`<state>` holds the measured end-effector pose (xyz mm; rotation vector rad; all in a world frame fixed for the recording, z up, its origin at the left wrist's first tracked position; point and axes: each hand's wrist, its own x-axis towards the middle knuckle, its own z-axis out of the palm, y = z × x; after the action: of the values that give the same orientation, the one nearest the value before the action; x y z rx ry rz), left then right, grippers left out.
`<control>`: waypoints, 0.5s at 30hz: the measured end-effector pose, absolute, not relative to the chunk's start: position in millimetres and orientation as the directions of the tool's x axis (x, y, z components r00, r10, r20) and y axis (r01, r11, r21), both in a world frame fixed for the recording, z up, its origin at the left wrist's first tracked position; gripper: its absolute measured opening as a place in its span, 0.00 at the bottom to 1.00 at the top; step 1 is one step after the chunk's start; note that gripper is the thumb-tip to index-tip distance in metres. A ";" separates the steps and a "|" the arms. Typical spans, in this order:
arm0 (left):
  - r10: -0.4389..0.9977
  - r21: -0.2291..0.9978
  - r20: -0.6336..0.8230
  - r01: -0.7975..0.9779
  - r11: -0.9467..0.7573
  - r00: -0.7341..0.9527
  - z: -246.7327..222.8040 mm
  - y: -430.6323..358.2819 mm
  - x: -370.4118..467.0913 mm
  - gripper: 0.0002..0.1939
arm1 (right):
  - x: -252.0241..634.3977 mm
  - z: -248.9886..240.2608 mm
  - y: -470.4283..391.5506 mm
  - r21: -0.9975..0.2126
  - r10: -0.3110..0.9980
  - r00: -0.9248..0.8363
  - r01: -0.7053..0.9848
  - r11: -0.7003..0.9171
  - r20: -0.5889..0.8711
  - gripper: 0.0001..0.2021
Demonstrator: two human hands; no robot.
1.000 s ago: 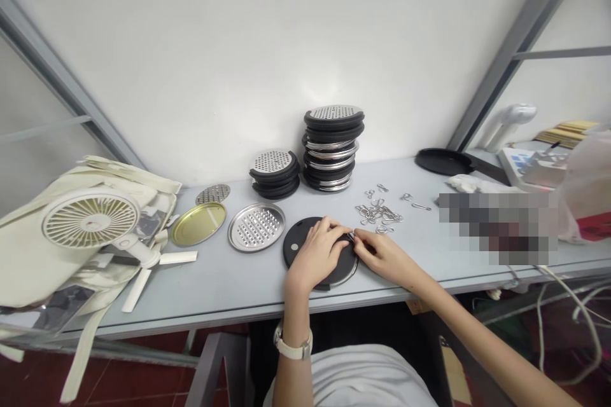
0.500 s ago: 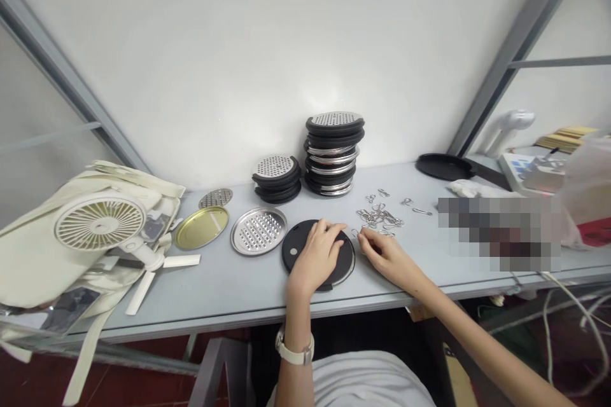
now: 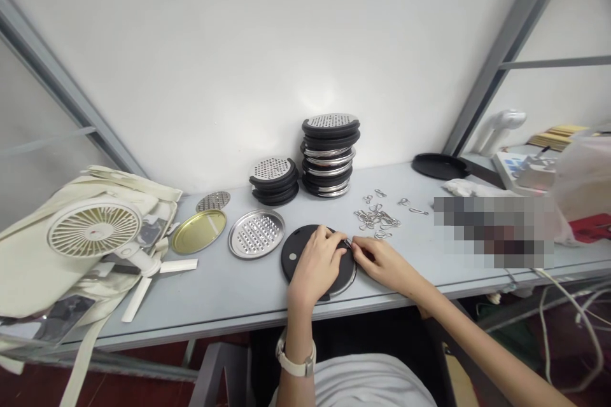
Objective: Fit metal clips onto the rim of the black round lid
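A round black disc (image 3: 303, 245) with a metal edge at its lower right lies flat near the table's front edge. My left hand (image 3: 319, 270) presses over it, fingers bent and fingertips at its upper right rim. A small metal wire clip (image 3: 348, 243) is pinched in the closed fingers of my right hand (image 3: 382, 262); it meets that rim, close to my left fingertips. How it sits against the rim is too small to tell. Several loose wire clips (image 3: 375, 217) lie in a pile just beyond my right hand.
Left of the disc are a coarse grater plate (image 3: 256, 234), a gold-coloured round lid (image 3: 198, 232) and a finer grater plate (image 3: 213, 201). Stacked graters (image 3: 329, 156) stand against the wall, beside a shorter stack (image 3: 274, 181). A fan (image 3: 95, 230) and bag occupy the far left; a black round tray (image 3: 439, 166) lies right.
My right hand has moved slightly left with the wire clip, bringing it to the disc's rim. My left hand stays on the disc, its fingertips now near the clip.
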<state>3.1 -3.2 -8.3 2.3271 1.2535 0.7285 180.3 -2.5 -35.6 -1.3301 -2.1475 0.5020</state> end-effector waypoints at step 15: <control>0.890 0.632 0.214 0.638 -0.440 0.401 -9.0 2.6 4.0 0.12 | 178.8 -35.1 -2.5 -0.602 0.914 -0.327 0.689 0.404 0.239 0.15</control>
<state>4.0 2.6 -9.0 2.2087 1.3055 0.7445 178.8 -2.5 -35.1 -1.3613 -2.1164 0.5383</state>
